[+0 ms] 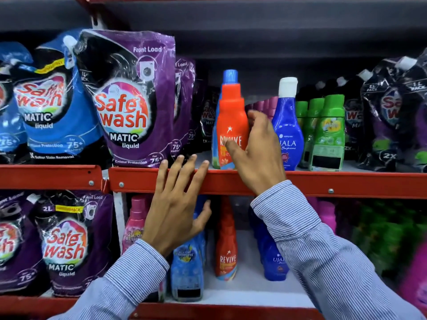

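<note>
An orange Revive bottle with a blue cap stands upright at the front of the upper shelf. My right hand grips it from the right side, thumb across the label and fingers curled round its right flank. My left hand lies flat with straight, spread fingers, fingertips resting on the red front edge of the upper shelf, just left of the bottle. Both arms wear striped blue sleeves.
Beside the orange bottle stand a blue Ujala bottle and green bottles. A purple Safewash pouch and a blue pouch fill the left, black pouches the right. The lower shelf holds another Revive bottle and blue bottles.
</note>
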`<state>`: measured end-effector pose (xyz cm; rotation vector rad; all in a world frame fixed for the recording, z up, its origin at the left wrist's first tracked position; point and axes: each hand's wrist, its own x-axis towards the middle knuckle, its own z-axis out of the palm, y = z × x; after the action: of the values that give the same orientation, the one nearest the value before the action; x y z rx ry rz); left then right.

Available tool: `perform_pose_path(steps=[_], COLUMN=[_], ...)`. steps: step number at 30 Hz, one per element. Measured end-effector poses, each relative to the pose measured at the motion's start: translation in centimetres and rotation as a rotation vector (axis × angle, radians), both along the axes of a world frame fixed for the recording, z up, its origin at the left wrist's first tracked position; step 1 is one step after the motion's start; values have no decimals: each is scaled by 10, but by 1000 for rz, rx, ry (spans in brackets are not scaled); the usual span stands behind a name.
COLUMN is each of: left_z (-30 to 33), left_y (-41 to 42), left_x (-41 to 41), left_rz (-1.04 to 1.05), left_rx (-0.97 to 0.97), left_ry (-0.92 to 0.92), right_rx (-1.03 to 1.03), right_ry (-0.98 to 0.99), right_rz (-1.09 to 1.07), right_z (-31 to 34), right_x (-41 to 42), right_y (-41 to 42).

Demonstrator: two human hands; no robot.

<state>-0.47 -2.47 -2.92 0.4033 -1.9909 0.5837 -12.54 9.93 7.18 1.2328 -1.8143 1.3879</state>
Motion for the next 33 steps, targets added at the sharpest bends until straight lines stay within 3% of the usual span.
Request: perform_pose_path(steps=[4,8,13,21,33], left_z=[-1,-1,0,-3,-3], left_y=[-1,0,1,1,5], left_x=[0,-1,0,-4,-3], left_rz=[11,-26,-63,-77,-60], left_rx=[19,32,61,59,91], left_ry=[-3,21,48,96,76], right_rx=[-214,-231,-66,295,431], right_ry=[63,15,-140,-364,-492], right_rz=[58,284,436,323,315], right_z=[-1,-30,-114,-235,-269], right_x=[12,17,12,-30,-51], right_y=[26,67,78,30,5])
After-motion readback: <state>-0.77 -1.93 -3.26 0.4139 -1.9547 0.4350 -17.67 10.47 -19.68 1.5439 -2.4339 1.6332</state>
